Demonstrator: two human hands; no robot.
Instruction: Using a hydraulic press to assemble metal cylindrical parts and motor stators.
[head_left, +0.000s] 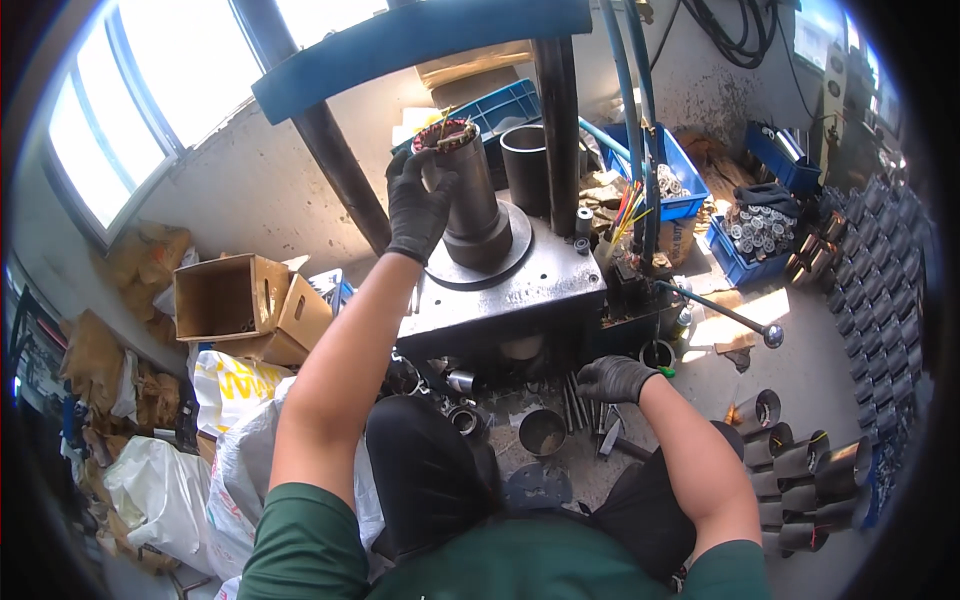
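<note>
My left hand [418,205], in a dark glove, is closed around the upper left side of a tall metal cylinder, a motor stator [468,195]. Its thumb lies across the wall and its fingertips are by the rim. Red and white windings and a few wires show at the stator's top. It stands upright on a round metal base [510,255] on the press table [560,285]. My right hand [615,380], also gloved, hovers low on the right with fingers curled together and nothing visible in them. Below it lie a hammer [612,436] and several dark rods [575,405].
The blue press frame [420,50] arches above, on dark columns. An empty dark sleeve [525,165] stands behind the stator. A ball-ended lever [730,318] juts out right. Stacked dark cylinders [880,310] line the right wall; a cardboard box [225,295] and bags stand left.
</note>
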